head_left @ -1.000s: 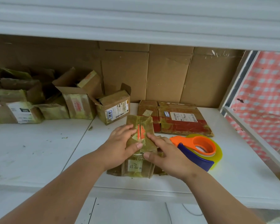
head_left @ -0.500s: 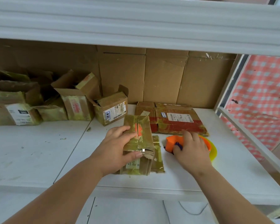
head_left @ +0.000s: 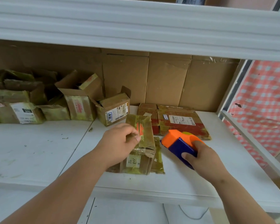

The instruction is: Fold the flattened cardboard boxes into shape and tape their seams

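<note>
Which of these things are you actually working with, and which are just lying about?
In use: small box held down by the left hand; tape dispenser gripped by the right hand.

Lying about: flattened boxes; open boxes along the shelf.

Two bare forearms enter from the lower frame edge; no sleeves, gloves, watch or rings visible. Left hand (head_left: 120,143) and right hand (head_left: 202,157) both uncovered.

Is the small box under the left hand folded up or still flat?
Folded up: the small box stands with visible side walls, top flaps closed under the left hand.
</note>
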